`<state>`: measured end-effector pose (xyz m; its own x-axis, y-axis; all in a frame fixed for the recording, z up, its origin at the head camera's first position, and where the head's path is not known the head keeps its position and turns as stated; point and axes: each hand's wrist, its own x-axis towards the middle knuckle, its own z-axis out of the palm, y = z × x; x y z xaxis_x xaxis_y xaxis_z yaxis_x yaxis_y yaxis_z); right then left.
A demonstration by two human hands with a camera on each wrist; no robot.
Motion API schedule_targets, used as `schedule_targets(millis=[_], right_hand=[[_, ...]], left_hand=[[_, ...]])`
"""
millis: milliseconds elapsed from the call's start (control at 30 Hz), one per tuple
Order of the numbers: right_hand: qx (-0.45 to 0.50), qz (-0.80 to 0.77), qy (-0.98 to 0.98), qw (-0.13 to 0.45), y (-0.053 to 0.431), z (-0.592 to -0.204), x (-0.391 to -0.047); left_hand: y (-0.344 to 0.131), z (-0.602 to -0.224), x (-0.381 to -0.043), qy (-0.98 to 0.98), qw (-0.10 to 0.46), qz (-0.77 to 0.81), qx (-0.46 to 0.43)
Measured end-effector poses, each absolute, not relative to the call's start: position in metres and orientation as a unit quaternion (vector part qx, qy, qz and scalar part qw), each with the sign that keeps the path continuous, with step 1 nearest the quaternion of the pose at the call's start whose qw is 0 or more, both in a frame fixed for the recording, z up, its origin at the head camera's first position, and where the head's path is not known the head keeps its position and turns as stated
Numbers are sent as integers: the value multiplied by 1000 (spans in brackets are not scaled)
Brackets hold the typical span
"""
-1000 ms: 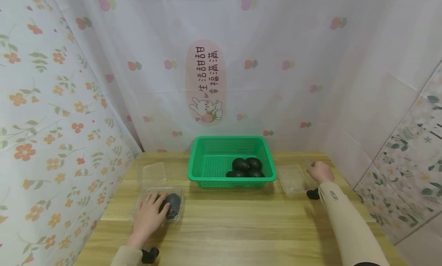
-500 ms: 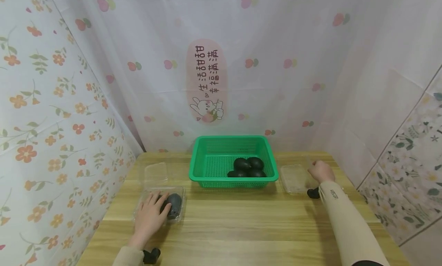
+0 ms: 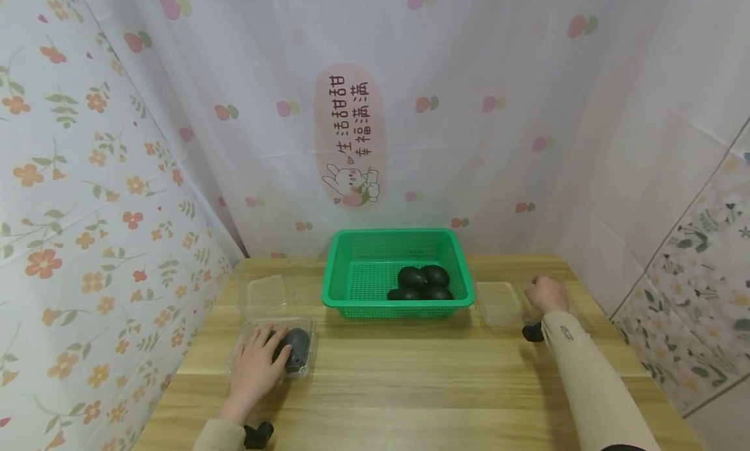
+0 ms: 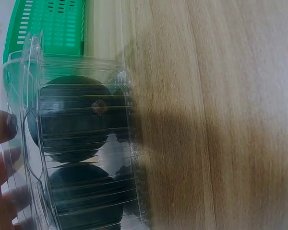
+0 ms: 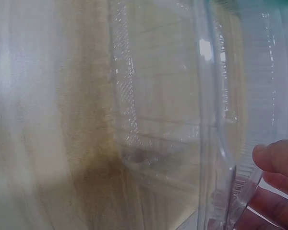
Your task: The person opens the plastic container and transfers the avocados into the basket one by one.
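My left hand (image 3: 258,366) lies with fingers spread over a clear plastic clamshell box (image 3: 309,366) at the left. Dark avocados (image 3: 297,345) sit in that box, partly covered by the hand; two show through the clear wall in the left wrist view, the upper avocado (image 4: 74,117) with its stem scar visible. At the right, my right hand (image 3: 547,295) has curled fingers at a second clear clamshell box (image 3: 498,303), which holds nothing. In the right wrist view its thumb (image 5: 276,158) and fingers pinch the edge of the clear plastic lid (image 5: 242,191).
A green plastic basket (image 3: 357,301) stands at the back middle of the wooden table (image 3: 398,379), several dark avocados (image 3: 424,282) in its right part. The left box's clear lid (image 3: 266,293) lies folded back behind it. Patterned curtains (image 3: 433,164) enclose the table's back and sides.
The right box's lid, seen raised beside the hand earlier, has swung to the right with my right hand. My left hand has stayed over its box. The head view has shifted slightly.
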<state>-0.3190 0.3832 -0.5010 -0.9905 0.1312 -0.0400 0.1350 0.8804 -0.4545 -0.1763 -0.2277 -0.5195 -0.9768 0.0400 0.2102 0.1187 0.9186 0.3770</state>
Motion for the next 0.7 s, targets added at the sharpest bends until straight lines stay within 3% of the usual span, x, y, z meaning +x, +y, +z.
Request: schedule_targets(millis=[700], right_hand=[[41, -250, 967, -26, 383, -503, -302]], left_hand=[[-227, -517, -173, -973, 108, -199, -43]])
